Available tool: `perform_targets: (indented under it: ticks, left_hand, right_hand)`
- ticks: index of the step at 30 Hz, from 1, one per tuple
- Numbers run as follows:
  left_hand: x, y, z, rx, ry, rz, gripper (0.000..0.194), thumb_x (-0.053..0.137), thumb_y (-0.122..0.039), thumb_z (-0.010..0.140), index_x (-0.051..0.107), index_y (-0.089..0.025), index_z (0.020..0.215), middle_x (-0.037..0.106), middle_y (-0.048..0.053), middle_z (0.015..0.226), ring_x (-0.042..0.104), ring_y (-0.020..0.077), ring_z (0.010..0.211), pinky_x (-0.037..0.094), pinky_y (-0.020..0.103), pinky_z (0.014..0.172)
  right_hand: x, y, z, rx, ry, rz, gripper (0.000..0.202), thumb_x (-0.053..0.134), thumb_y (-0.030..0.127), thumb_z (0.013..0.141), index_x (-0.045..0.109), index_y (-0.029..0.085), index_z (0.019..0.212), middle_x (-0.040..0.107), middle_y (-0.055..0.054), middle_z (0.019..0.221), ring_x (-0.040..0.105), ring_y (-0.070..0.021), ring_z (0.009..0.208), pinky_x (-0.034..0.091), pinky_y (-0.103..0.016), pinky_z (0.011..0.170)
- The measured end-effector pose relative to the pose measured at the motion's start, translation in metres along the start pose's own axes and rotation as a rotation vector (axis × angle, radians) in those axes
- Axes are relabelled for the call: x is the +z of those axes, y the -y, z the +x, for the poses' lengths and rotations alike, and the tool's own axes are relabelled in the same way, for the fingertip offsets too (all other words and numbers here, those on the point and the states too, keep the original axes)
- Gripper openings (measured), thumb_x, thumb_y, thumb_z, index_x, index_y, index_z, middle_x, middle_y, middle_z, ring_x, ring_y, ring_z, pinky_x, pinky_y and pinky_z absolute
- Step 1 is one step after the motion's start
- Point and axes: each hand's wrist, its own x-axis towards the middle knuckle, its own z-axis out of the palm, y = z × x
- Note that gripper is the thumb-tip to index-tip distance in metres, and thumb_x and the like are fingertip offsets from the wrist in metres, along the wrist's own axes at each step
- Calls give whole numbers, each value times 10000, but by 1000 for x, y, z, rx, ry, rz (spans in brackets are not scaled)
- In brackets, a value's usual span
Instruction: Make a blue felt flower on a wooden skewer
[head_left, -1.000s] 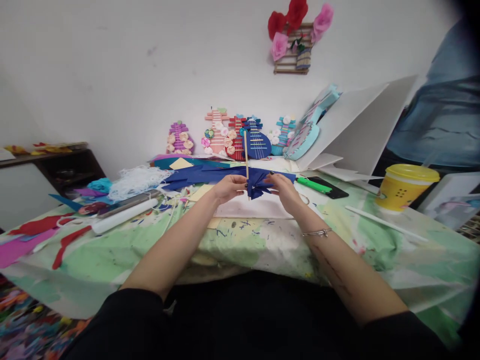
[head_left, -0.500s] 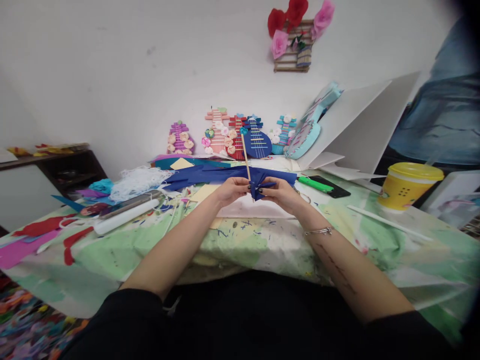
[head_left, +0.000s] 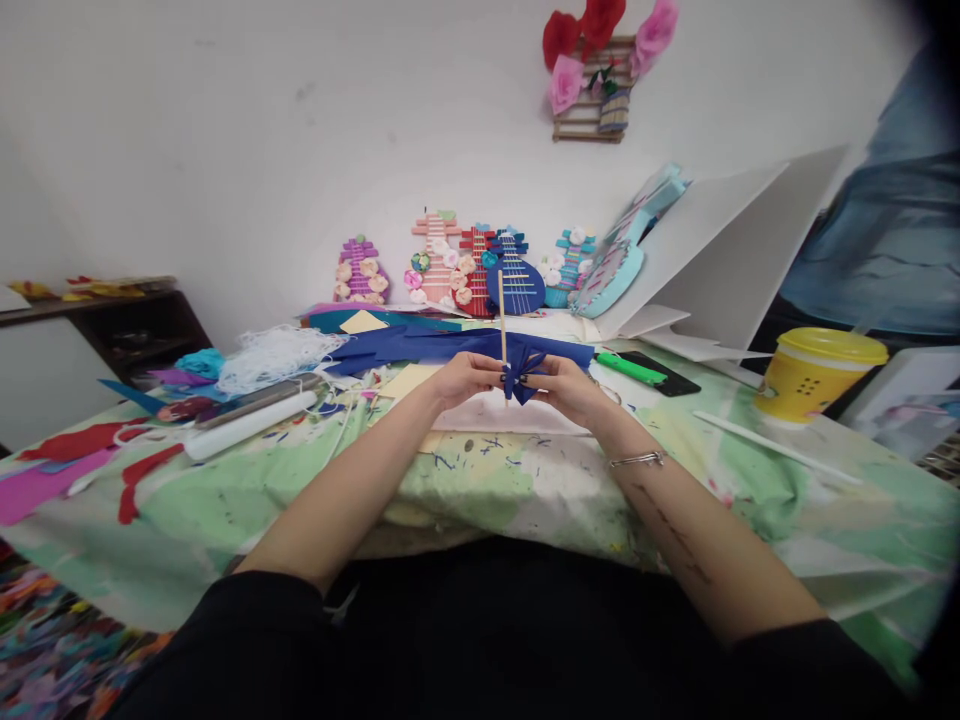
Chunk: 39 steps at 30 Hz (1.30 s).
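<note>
A thin wooden stick (head_left: 503, 315) stands nearly upright in front of me, its lower part beside a gathered piece of dark blue paper or foam sheet (head_left: 525, 382). My left hand (head_left: 469, 380) is closed in a pinch at the stick and the blue piece's left side. From the right, my right hand (head_left: 564, 387) pinches the blue piece with thumb and fingers. Folded blue flaps stick out between the two hands. Below them lies a white board (head_left: 510, 417). Behind, dark blue sheets (head_left: 420, 348) spread across the table.
Decorated toy lutes, including a blue one (head_left: 516, 287), lean at the wall. A green cutter (head_left: 630, 368), a black phone (head_left: 679, 378) and a yellow-lidded cup (head_left: 821, 375) are on the right. White string (head_left: 277, 360) and a white stick-shaped tool (head_left: 251, 425) lie left. A person (head_left: 877, 220) stands at right.
The wooden stick has turned from leaning left to almost vertical. The blue piece has rotated between my fingers, its flaps now fanning upward right. Both hands stay in about the same place.
</note>
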Motion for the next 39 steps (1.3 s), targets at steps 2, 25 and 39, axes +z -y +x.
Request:
perform_targets:
  ticks: [2,25,39]
  left_hand:
    - [1,0,0,-1,3,9,345,885,-182,468,771,-87,780,727,116,743,628,146,679,430,296,705]
    - [8,-2,0,50,-134,119,277,843,-161,439,742,-91,686,700,84,640,618,151,612,417,297,658]
    - [15,10,-1,12,94,-30,495,879,-179,481,547,-149,848,686,16,612,633,136,563,450,290,668]
  right_hand:
    - [0,1,-1,3,-3,9,286,818,213,587,709,192,851,728,-39,837,660,-168,776,511,-331,758]
    - [-3,0,4,30,-158,-19,349,833,305,563,654,190,841,684,-19,808,612,-136,725,466,-278,681]
    - [0,1,-2,-53,-94,-106,344,806,457,636,705,188,824,677,-11,800,596,-118,694,474,-262,672]
